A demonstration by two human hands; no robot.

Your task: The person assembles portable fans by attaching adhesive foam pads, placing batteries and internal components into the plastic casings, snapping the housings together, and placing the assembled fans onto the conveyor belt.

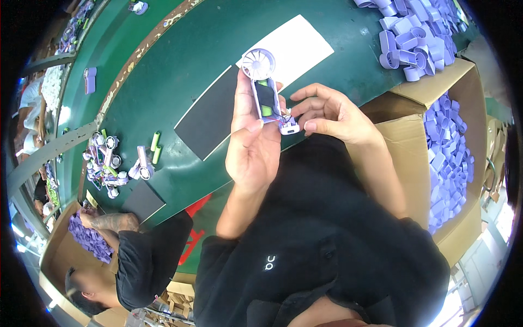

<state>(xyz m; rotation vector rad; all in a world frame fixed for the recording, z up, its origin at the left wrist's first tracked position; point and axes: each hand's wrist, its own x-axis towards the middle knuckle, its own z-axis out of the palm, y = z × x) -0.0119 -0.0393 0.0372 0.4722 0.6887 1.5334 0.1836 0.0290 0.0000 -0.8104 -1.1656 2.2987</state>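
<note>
A small lilac handheld fan [259, 64] lies along the fingers of my left hand [253, 147], its round grille pointing away from me. My left thumb presses beside its lower end. The handle is uncovered, and inside it a green battery [266, 110] shows around a black pad [265, 94]. Thin wires run from the handle to a white end piece with a port [289, 129], which hangs out at the bottom. Just right of that piece is my right hand [332, 114], fingers loosely curved and thumb apart. Whether a fingertip touches the wires is hard to see.
On the green table [185, 65] lie a white sheet [294, 46] and a dark mat [210, 114]. Lilac shells [419, 38] are heaped far right; a cardboard box [406, 158] at right holds more. Fan parts [103, 161] cluster left. A co-worker [144, 256] reaches into another box.
</note>
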